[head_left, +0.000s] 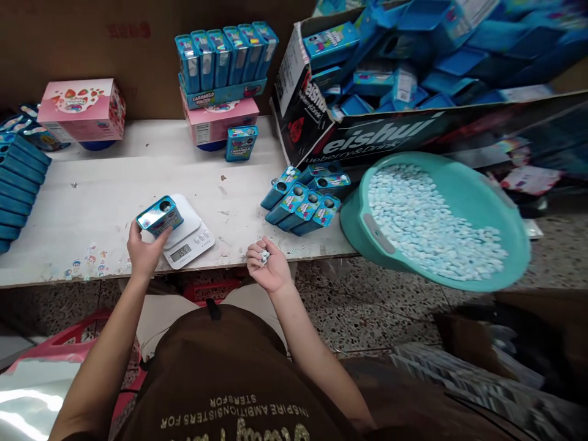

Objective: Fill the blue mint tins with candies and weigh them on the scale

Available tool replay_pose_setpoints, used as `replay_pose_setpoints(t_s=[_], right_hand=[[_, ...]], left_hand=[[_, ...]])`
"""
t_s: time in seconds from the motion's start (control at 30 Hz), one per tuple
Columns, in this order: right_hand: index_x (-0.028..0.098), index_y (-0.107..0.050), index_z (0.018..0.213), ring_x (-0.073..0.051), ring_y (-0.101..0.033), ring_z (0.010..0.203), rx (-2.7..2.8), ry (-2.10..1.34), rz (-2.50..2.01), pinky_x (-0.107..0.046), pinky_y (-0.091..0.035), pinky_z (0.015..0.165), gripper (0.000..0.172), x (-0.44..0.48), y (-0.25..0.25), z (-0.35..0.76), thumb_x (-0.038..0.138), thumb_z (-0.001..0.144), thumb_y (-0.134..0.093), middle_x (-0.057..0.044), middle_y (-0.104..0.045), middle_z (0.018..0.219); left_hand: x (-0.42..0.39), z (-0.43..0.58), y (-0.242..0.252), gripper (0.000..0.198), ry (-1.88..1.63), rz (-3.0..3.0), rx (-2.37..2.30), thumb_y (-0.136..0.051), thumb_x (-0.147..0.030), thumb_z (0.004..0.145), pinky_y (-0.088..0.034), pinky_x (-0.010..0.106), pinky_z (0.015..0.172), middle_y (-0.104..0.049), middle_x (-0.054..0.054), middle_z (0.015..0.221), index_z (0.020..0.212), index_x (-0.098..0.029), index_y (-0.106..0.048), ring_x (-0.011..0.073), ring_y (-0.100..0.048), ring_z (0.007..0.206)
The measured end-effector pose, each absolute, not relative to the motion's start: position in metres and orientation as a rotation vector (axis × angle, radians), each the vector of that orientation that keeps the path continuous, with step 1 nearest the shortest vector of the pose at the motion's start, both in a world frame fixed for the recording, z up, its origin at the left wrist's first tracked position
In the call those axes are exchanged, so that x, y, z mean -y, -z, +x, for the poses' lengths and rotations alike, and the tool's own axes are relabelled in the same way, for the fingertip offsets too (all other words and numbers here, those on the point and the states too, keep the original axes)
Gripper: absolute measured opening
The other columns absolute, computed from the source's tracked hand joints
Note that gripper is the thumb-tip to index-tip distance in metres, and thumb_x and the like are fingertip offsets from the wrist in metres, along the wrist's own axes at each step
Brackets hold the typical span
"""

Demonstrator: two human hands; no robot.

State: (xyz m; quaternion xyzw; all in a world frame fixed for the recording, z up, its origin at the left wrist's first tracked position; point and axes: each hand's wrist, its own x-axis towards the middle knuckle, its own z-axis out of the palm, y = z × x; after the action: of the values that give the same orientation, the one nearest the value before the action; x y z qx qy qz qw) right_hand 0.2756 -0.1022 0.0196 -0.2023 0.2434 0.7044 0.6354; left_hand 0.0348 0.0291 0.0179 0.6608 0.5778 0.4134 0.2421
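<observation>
Head camera, what's the left grip (146,250) doing?

Clenched around a tilted blue tin (159,215), held over a digital scale (187,236) on the counter (92,202).

And the right grip (269,266)?

Cupped palm-up, fingers curled around a few white mints (263,257), near a cluster of standing tins (301,205) and a teal basin (353,226) heaped with more mints.

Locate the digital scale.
In the head view, the digital kitchen scale sits at the table's front edge, under the blue tin in the left hand, left of the right hand holding white mints.
</observation>
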Motion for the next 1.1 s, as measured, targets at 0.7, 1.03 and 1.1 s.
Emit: replay_pose_setpoints(t_s=[0.7,1.03,1.1], right_hand=[[0.016,-0.049,0.063,-0.009,-0.056,0.044,-0.744,-1.384,-0.432,-0.016,-0.047,0.043,0.029,0.023,-0.015,0.276,0.018,0.092,-0.041,0.003,-0.056,0.048],[0.017,-0.05,0.065,-0.009,-0.059,0.048,-0.725,-1.351,-0.355,-0.018,-0.051,0.049,0.023,0.018,0.002,0.288,0.014,0.087,-0.047,0.004,-0.057,0.05],[0.017,-0.05,0.066,-0.009,-0.057,0.047,-0.697,-1.361,-0.364,-0.017,-0.05,0.047,0.022,0.018,0.003,0.29,0.015,0.087,-0.049,0.004,-0.057,0.05]], left_hand=[[-0.027,0.125,-0.086,0.046,-0.635,3.057,-0.397,-0.05,-0.007,0.078,-0.039,0.039,0.097,-0.061,0.007,0.115,0.119,-0.026,-0.056,0.0217,-0.054,0.111],[-0.024,0.141,-0.08,0.046,-0.604,3.003,-0.537,-0.052,-0.008,0.074,-0.037,0.04,0.097,-0.062,0.005,0.115,0.114,-0.029,-0.06,0.0217,-0.055,0.108],[-0.022,0.142,-0.08,0.042,-0.644,2.93,-0.597,-0.054,-0.011,0.076,-0.037,0.039,0.097,-0.062,0.005,0.113,0.113,-0.028,-0.06,0.0219,-0.055,0.108]])
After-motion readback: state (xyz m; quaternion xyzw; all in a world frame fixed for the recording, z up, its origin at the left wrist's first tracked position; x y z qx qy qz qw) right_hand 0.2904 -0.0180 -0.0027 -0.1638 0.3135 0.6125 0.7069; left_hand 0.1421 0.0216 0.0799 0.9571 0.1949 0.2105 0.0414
